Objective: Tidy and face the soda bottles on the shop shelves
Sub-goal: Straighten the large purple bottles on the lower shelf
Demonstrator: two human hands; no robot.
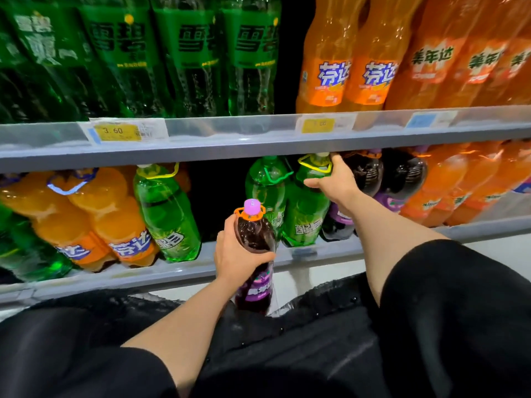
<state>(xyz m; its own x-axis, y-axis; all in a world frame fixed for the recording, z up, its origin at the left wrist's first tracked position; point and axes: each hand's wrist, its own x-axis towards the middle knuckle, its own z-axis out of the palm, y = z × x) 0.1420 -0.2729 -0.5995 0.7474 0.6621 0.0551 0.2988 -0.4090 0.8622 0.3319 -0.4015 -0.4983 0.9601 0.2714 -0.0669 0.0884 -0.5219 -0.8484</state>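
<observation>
My left hand (235, 255) grips a dark purple soda bottle (254, 234) with a pink cap, held upright in front of the lower shelf. My right hand (334, 180) reaches into the lower shelf and holds the upper part of a green bottle (304, 214) near its yellow carry handle. A second green bottle (265, 182) stands just left of it. More dark purple bottles (365, 170) stand right of my right hand. A dark gap (218, 196) lies on the shelf behind the bottle I hold.
Left on the lower shelf stand a green bottle (166, 214) and orange bottles (94, 222); more orange bottles (459, 185) fill its right end. The upper shelf carries tall green bottles (189, 53) and orange bottles (344, 61). The grey shelf rail (230, 150) bears price tags.
</observation>
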